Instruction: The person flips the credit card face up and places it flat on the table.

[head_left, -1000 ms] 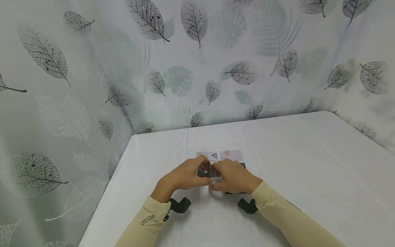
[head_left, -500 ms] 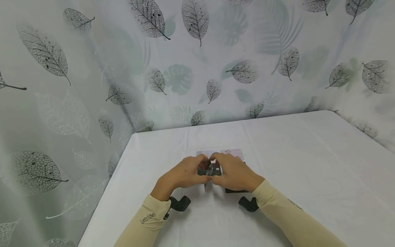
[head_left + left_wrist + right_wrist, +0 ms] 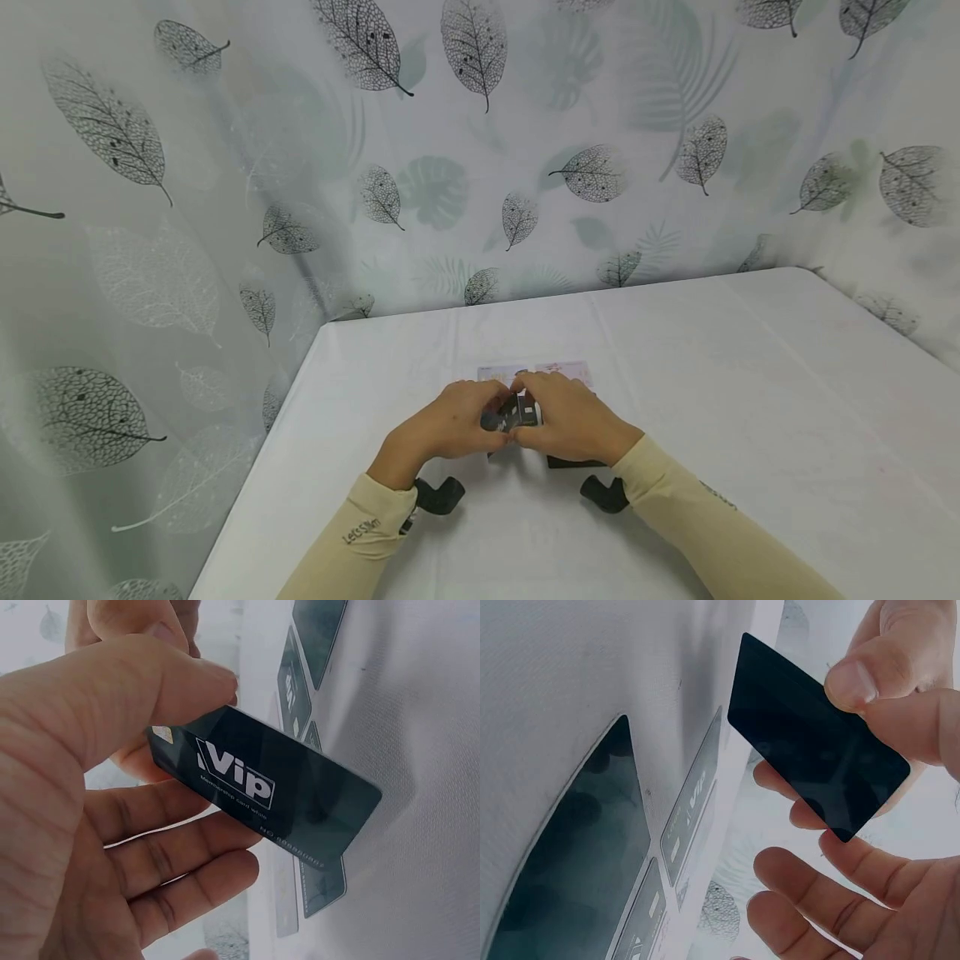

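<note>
A dark card with a white "Vip" print [image 3: 240, 776] is held tilted above the table, its plain black back [image 3: 802, 735] facing the right wrist camera. My left hand [image 3: 450, 421] grips it, thumb over its upper edge; the other left fingers lie partly behind it. My right hand [image 3: 573, 421] meets it at the card's end, its thumb [image 3: 919, 727] at the edge, its lower fingers spread away from the card. In the head view the hands hide most of this card. Behind it, another dark card [image 3: 528, 410] shows between the hands.
Two pale printed cards, left [image 3: 498, 372] and right [image 3: 566, 369], lie beyond the hands on the white-covered table [image 3: 712, 400]. A dark card [image 3: 577, 847] lies under the right hand, beside a smaller-looking VIP card [image 3: 694, 795]. A leaf-print curtain [image 3: 465, 200] hangs behind.
The card between the hands has turned, from nearly edge-on to a slanted pose showing its dark printed face. Both hands have stayed nearly in place, the right fingers shifting slightly.
</note>
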Demonstrator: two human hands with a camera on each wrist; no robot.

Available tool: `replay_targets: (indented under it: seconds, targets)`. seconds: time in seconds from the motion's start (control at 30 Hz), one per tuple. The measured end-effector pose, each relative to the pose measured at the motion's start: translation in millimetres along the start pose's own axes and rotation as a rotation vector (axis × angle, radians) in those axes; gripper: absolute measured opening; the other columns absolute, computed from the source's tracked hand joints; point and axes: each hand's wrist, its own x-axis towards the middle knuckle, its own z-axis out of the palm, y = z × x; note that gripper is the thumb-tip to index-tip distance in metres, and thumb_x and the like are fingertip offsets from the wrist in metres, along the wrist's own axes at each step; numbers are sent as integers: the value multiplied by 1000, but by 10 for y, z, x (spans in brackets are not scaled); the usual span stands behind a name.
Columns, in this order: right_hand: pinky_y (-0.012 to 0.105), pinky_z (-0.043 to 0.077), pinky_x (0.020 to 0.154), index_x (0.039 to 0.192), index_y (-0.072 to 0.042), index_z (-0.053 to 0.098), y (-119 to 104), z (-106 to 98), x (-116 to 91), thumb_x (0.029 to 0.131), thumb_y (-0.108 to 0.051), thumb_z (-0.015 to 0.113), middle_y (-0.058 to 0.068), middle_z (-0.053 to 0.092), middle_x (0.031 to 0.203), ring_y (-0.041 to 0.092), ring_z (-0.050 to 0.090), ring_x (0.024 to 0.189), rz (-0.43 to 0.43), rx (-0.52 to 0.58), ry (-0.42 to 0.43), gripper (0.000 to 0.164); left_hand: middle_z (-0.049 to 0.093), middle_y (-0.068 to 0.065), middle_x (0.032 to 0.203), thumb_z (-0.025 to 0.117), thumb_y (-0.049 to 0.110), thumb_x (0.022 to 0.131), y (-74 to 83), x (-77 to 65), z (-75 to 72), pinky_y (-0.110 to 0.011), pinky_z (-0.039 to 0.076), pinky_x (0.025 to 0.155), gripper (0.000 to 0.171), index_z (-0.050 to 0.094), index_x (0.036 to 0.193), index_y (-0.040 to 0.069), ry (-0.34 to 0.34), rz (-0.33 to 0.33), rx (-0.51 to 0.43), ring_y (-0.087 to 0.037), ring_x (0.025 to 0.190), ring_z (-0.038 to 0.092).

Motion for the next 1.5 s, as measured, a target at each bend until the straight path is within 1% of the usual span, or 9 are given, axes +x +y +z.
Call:
replay_targets:
  seconds: [0.2,0.37,0.47,0.6,0.77,1.0,1.17,1.3,1.5]
  targets:
    - [40,48,77,114,-12,68,2,-32,8,79,-33,77,-1,68,98,17,60,92,-26,-18,-2,42,72,-4,113,79,28,87,9,2,-2,-39,51,94,49,65,130,7,-24,-15,13,-21,106,66]
    - [34,46,73,109,-14,69,21,-38,22,78,-34,79,-1,67,95,12,54,86,-1,-16,-41,38,72,-4,114,82,27,84,-6,5,7,-39,52,94,50,66,128,8,-55,-46,32,-21,106,66]
    - [34,48,72,109,-14,69,39,-39,27,78,-34,81,-1,67,95,12,55,84,7,-10,-49,38,72,-2,114,82,27,83,-5,3,13,-37,52,91,50,66,127,11,-77,-88,33,-19,103,65]
    - [38,50,77,112,-13,69,66,-42,25,79,-35,82,1,70,98,14,59,89,9,-24,-40,42,72,1,112,84,29,83,-4,6,20,-34,50,87,50,67,127,13,-86,-118,51,-16,98,63]
    - [42,50,79,113,-13,69,89,-36,25,79,-37,81,1,70,100,15,61,93,2,-44,-37,44,72,2,109,86,30,82,-11,16,24,-33,50,85,48,68,124,14,-79,-118,87,-13,93,61]
    - [43,51,80,116,-11,70,78,-32,27,75,-33,85,1,71,101,16,62,93,-4,-51,-40,48,72,5,103,85,30,80,-7,24,31,-34,48,87,45,69,119,15,-81,-106,128,-11,90,61]
    - [46,51,80,116,-13,73,74,-24,25,74,-37,88,-5,68,100,17,60,96,-12,-136,-44,50,72,7,102,84,32,79,7,23,32,-37,46,90,44,70,118,15,-84,-92,175,-11,90,60]
    - [45,51,77,114,-13,76,73,-12,26,72,-39,89,-4,68,99,18,60,94,-24,-209,-49,51,71,7,102,83,33,80,17,21,38,-39,44,92,45,71,119,15,-93,-92,201,-12,92,58]
    - [41,49,73,113,-14,78,49,-1,28,71,-41,90,-3,66,98,15,56,88,-10,-238,-85,51,68,5,105,82,34,82,37,16,55,-39,44,94,46,71,122,15,-107,-101,225,-13,94,57]
